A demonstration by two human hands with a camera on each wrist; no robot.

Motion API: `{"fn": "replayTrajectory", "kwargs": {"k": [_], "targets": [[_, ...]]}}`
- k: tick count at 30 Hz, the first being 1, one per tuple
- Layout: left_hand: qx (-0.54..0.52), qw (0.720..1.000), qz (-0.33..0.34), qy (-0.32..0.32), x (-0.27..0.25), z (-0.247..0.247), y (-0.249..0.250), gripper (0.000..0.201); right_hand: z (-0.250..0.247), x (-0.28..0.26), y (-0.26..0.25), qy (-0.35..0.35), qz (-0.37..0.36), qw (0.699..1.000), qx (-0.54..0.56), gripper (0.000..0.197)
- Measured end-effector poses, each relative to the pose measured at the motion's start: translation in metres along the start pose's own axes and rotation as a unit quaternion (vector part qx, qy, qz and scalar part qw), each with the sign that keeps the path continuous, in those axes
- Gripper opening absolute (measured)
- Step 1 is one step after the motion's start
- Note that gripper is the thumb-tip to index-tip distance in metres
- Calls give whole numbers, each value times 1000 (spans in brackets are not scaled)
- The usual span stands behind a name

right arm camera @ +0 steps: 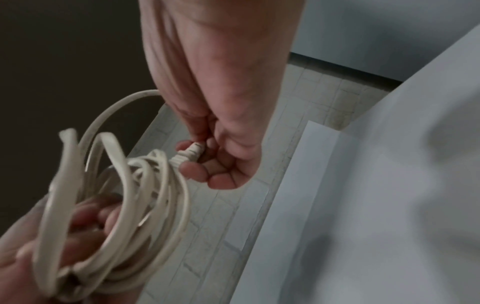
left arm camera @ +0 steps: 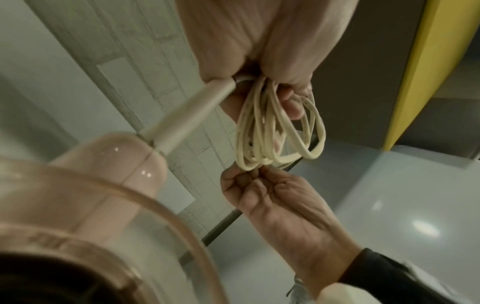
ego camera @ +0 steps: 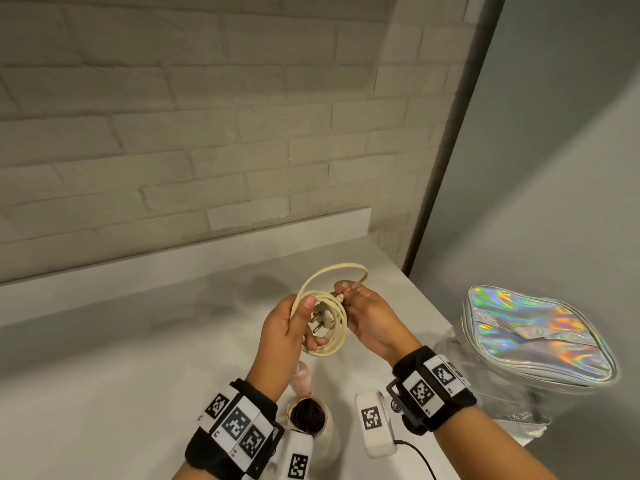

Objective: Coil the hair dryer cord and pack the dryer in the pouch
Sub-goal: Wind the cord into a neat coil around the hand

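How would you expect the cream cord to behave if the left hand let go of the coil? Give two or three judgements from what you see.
The cord would probably spring open: its loops sit uneven and splayed, not flat. It looks fairly springy, since the last loop arches freely above the left hand. The plug, near the right hand, likely drags that end down.

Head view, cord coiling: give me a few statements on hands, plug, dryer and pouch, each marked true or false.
1. The left hand holds the coiled cord. True.
2. The plug is in a wall socket. False: it hangs free inside the coil.
3. The right hand pinches the cord beside the plug. True.
4. The dryer is inside the pouch. False: it hangs below the left hand, and the pouch lies apart on the counter.
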State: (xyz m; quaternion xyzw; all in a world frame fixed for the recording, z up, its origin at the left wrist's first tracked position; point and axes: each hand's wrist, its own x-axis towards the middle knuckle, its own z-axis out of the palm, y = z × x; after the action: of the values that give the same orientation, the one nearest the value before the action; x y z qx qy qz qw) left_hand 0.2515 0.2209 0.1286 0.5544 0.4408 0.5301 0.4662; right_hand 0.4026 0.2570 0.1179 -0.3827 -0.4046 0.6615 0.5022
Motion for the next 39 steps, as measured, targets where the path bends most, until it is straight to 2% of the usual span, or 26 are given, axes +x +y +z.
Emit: {"fn": "replayTrajectory", "kwargs": {"k": [3,6,9,13,15,17,19,20,23,25,27,28,29,30,32,34,35,37,39], "targets": [[44,998,32,19,6,-1,-6,31,6,-3,1,-30,49,998,7,25],[67,997,25,35,13,-4,-12,33,9,-4,5,-64,90,993,37,31],[53,998,7,31,17,-9,-15,43,8,-3,4,-98,110,987,59,50],[52,998,-2,32,17,-10,-15,37,5,-8,-1,-171,111,976,81,52],[45,999,-7,29,16,-8,-13,42,11,-10,-4,-195,103,975,10,53],[35,999,-13,28,16,-8,-13,48,18,-8,-7,-183,105,973,-90,53],[43,999,-4,25,17,-8,-14,50,23,-5,-10,-166,115,971,-126,45],[51,998,4,24,17,-8,-15,47,24,-5,-12,-164,120,971,-130,42],[63,997,18,39,16,-8,-15,31,23,-10,-19,-181,151,957,-169,55],[71,996,24,40,15,-9,-14,25,24,-15,-22,-179,165,931,-272,67],[65,997,26,45,15,-11,-11,24,23,-20,-30,-164,174,871,-429,75],[58,997,27,46,14,-13,-10,24,19,-20,-36,-154,167,839,-494,74],[53,997,25,43,14,-15,-9,26,13,-21,-44,-148,143,823,-529,70],[50,998,19,38,14,-17,-9,27,5,-21,-53,-150,105,825,-535,64],[34,999,-3,33,14,-21,-11,28,-9,-25,-72,-148,16,866,-477,50],[10,999,-26,34,14,-23,-13,28,-23,-29,-89,-91,-88,921,-368,42],[6,999,-31,32,13,-23,-12,27,-29,-29,-95,-54,-139,939,-310,40],[9,999,-27,15,11,-20,-9,24,-35,-25,-103,6,-222,948,-229,36],[7,1000,-22,-1,10,-14,-6,22,-35,-21,-103,52,-270,939,-207,37]]}}
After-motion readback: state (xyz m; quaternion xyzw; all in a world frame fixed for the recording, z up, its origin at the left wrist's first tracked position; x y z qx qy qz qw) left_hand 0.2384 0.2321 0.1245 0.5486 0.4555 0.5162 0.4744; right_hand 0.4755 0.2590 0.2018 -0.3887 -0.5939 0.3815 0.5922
